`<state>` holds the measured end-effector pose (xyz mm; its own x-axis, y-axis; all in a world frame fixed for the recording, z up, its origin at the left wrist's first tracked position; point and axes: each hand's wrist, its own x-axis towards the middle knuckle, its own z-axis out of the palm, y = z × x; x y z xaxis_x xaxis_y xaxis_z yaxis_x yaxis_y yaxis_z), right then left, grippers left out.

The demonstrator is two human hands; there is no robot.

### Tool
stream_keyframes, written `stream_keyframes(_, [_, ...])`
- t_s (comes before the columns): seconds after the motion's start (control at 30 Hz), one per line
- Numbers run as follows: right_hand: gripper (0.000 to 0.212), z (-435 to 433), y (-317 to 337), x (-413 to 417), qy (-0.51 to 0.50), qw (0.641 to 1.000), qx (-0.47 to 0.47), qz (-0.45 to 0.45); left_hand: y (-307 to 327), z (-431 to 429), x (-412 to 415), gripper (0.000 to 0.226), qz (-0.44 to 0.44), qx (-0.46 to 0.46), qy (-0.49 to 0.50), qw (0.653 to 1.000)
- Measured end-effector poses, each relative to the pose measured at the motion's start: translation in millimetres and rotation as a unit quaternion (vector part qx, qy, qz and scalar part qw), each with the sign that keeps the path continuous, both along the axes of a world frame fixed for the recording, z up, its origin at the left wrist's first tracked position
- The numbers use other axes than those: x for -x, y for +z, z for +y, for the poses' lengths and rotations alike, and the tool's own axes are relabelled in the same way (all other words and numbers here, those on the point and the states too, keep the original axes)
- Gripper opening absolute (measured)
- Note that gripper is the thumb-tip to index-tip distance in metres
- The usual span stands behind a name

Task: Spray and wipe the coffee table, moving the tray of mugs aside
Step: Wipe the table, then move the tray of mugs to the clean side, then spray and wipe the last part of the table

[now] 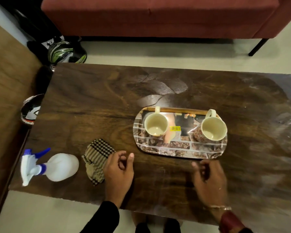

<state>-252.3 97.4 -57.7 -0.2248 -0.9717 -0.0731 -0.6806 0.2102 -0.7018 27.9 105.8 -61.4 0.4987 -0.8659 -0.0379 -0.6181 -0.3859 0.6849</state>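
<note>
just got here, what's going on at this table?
A person stands at the dark wooden coffee table. The left hand and right hand hover just short of the tray, fingers loosely curled, holding nothing. The tray sits mid-table and carries two empty upright mugs, the left mug and the right mug. The spray bottle lies on its side at the near left corner, with the checked cloth beside it.

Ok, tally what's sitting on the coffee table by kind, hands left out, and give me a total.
Mugs: 2
Tray: 1
Spray bottle: 1
Cloth: 1
Total: 5
</note>
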Motion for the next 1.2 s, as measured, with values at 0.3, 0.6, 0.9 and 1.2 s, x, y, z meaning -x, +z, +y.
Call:
stream_keyframes(0.3, [0.044, 25.3, -12.0, -190.1, 0.339, 0.940, -0.021, -0.017, 20.0, 52.2, -82.5, 0.018, -0.041, 0.124, 0.003, 0.991])
stream_keyframes(0.6, [0.084, -10.2, -15.9, -313.0, 0.330, 0.934, -0.006, 0.137, 19.9, 106.3, -179.6, 0.057, -0.118, 0.159, 0.025, 0.980])
stream_keyframes(0.9, [0.083, 5.4, -45.4, -339.4, 0.289, 0.933, -0.059, 0.206, 41.2, 60.2, -235.6, 0.128, 0.065, 0.151, -0.024, 0.986])
stream_keyframes(1.2, [0.061, 8.0, -45.8, -348.7, 0.280, 0.949, -0.027, 0.146, 25.3, 23.5, -223.6, 0.037, 0.010, 0.210, -0.024, 0.977])
